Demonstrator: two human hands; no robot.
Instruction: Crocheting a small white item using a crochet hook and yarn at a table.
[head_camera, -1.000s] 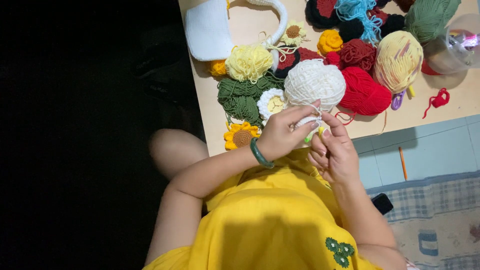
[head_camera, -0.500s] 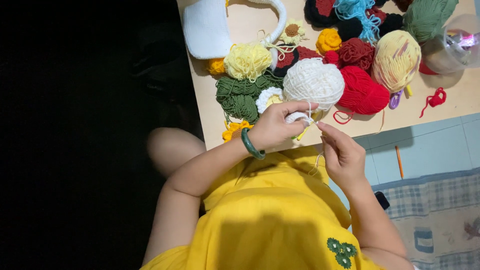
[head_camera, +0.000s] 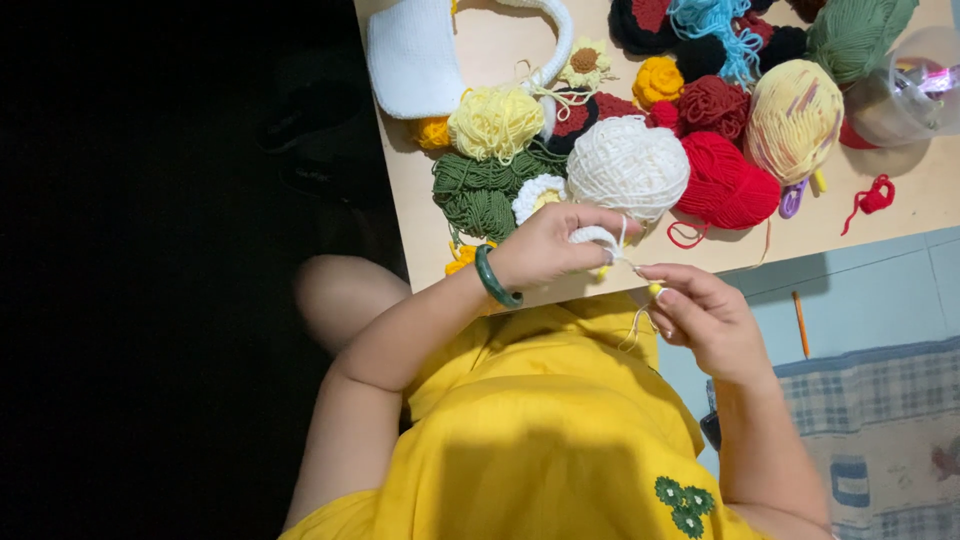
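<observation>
Presently the person's two hands are working at the near edge of the tabletop (head_camera: 905, 205), over a lap in a yellow dress (head_camera: 540, 440). The left hand (head_camera: 545, 245), wearing a green bangle (head_camera: 494, 280), is closing its fingers around a small white crochet piece (head_camera: 597, 237). The right hand (head_camera: 700, 315) is pinching narrowly on what looks like a crochet hook with a yellow grip (head_camera: 655, 288), too small to make out fully; a thin pale strand (head_camera: 636, 322) is trailing down from it. The piece is sitting just off the near edge, between the two hands, and is touching only the left one. By judgement it is handling as very light, soft and limp, easily crushed out of shape but not fragile; the best hold is a gentle fingertip pinch at its worked rim, close to the active loop. Behind it a white yarn ball (head_camera: 628, 165) is resting close to the near edge, with a red yarn ball (head_camera: 725, 185) to its right, a green skein (head_camera: 478, 195) and a pale yellow pompom (head_camera: 495, 122) to its left. A white knitted bag (head_camera: 412, 60) is lying at the far left corner, and a clear plastic container (head_camera: 915, 85) is standing by the right edge.
</observation>
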